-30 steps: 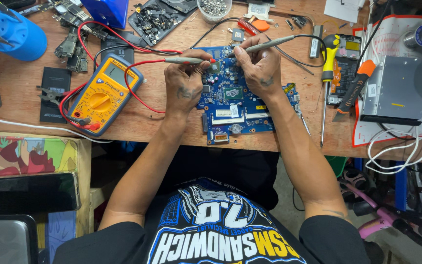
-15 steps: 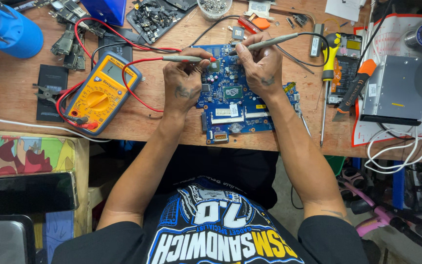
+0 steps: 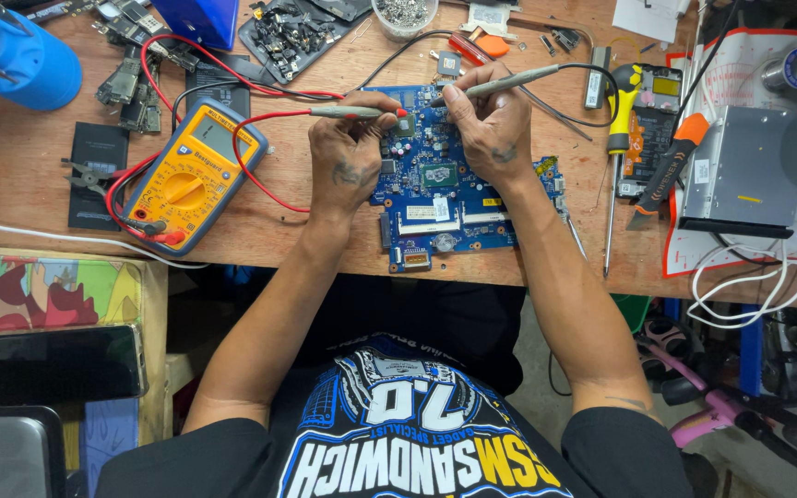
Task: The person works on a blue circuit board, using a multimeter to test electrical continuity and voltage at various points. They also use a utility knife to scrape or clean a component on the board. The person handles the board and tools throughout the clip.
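A blue circuit board (image 3: 445, 198) lies on the wooden bench (image 3: 260, 231) in front of me. My left hand (image 3: 348, 157) holds a grey probe with a red lead (image 3: 352, 112), its tip on the board's upper left. My right hand (image 3: 486, 129) holds a second grey probe with a black lead (image 3: 500, 85), tip down on the board near the top middle. Both leads run to a yellow multimeter (image 3: 197, 173) lying left of my left hand.
A yellow-handled screwdriver (image 3: 612, 157) and an orange-handled tool (image 3: 666, 171) lie right of the board, beside a silver metal drive (image 3: 749, 171). A blue cylinder (image 3: 16, 55) stands far left. Loose boards and parts crowd the back edge. Dark phones (image 3: 48, 364) rest lower left.
Both hands and probes stay on the board; the view has shifted slightly. No clear movement of the probes.
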